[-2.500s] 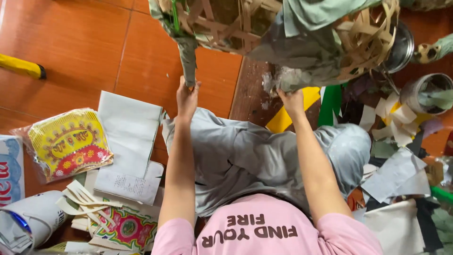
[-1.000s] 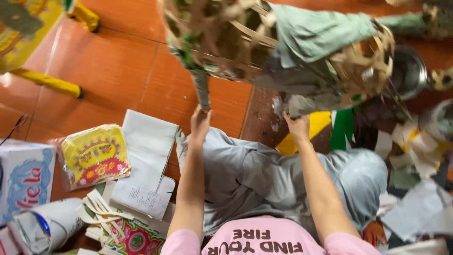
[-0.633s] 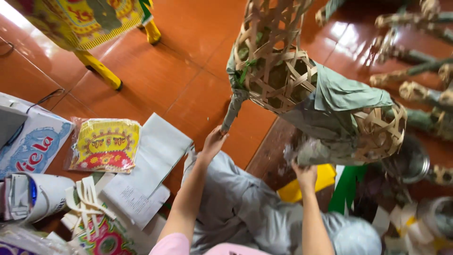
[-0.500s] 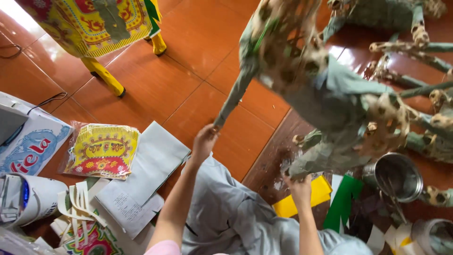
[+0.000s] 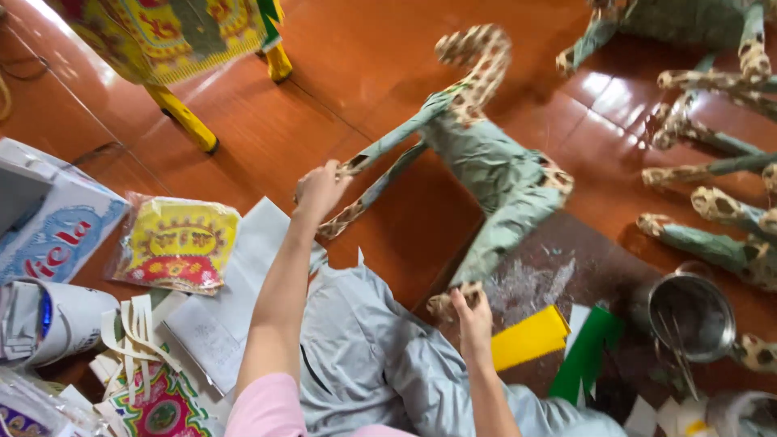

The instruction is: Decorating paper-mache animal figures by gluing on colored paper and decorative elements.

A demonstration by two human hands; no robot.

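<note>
Left hand [image 5: 320, 190] and right hand [image 5: 472, 314], fingers closed, grip legs of a paper-covered frame [image 5: 494, 174]. Steel pot [image 5: 690, 317] holds thin sticks [image 5: 676, 344].

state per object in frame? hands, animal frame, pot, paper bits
left hand: gripping a front leg of the woven animal frame
right hand: gripping a rear leg
woven animal frame: partly papered, tilted
metal pot: upright, open
yellow paper: flat on floor
green paper: flat on floor
</note>
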